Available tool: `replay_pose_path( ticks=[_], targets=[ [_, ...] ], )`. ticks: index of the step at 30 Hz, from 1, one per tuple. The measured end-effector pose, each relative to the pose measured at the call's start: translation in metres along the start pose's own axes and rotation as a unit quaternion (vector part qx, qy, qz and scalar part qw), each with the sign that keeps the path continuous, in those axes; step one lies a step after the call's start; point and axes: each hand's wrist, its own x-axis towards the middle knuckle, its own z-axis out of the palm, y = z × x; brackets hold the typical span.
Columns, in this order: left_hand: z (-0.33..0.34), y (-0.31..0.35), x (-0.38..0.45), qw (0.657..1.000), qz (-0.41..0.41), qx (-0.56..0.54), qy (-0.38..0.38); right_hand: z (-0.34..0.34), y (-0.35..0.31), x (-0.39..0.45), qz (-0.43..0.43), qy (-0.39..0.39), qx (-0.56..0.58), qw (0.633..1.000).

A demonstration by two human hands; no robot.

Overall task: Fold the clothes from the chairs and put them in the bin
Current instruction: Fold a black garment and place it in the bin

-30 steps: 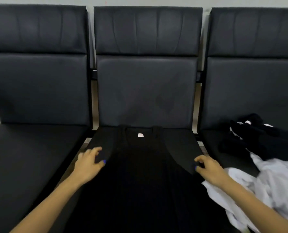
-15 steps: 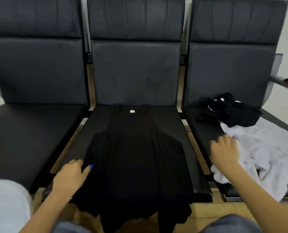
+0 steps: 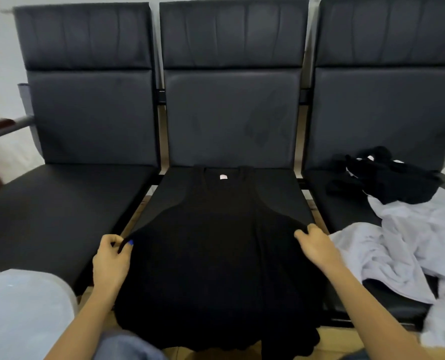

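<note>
Both hands are gripping the black top [image 3: 216, 245] at its side edges. On the left hand [image 3: 111, 258], the grip is closing around a pinch of fabric, with the thumb, bearing a blue-painted nail, pressing the cloth against the curled fingers. On the right hand [image 3: 316, 245], the fingers are curling over the opposite edge of the garment; the fingertips are hiding in the fabric, so how much cloth they are enclosing cannot be told.

The black top is lying flat, face up, on the seat of the middle chair [image 3: 229, 113]. Its neckline, showing a small white label [image 3: 223, 176], is sitting close to the backrest. Its lower hem is hanging over the front edge of the seat.

The left chair [image 3: 86, 113] is standing just beside the middle one, with a gap showing between the two seats. The right chair [image 3: 387, 113] is carrying two more garments: a crumpled black piece [image 3: 387, 180] lying near the backrest, and a white garment [image 3: 410, 245] spreading in front of it, touching it and draping over the seat's front edge. The white garment's near corner is lying just beside the right hand.

A pale rounded object [image 3: 21, 313] is showing at the lower left corner, too blurred to identify.
</note>
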Motion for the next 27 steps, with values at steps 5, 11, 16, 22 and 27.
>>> replay_pose_path(
  ticks=[5,11,16,22,27],
  targets=[
    [0.008,0.001,0.008,0.994,-0.025,0.085,-0.063,-0.011,0.001,0.018,0.125,0.026,0.347,0.929],
    [0.033,0.038,0.025,0.973,-0.085,-0.093,-0.191,-0.004,0.005,0.035,0.083,0.005,0.351,0.933],
    [0.041,0.029,0.040,0.985,-0.075,-0.144,-0.052,-0.009,0.012,0.038,0.051,0.039,0.366,0.928],
    [0.024,0.013,0.037,1.000,-0.009,-0.009,-0.018,-0.010,0.019,0.042,0.017,0.062,0.307,0.950],
    [0.016,0.005,0.041,0.995,0.029,0.082,-0.044,-0.001,0.024,0.045,-0.006,0.036,0.187,0.982]
  ],
)
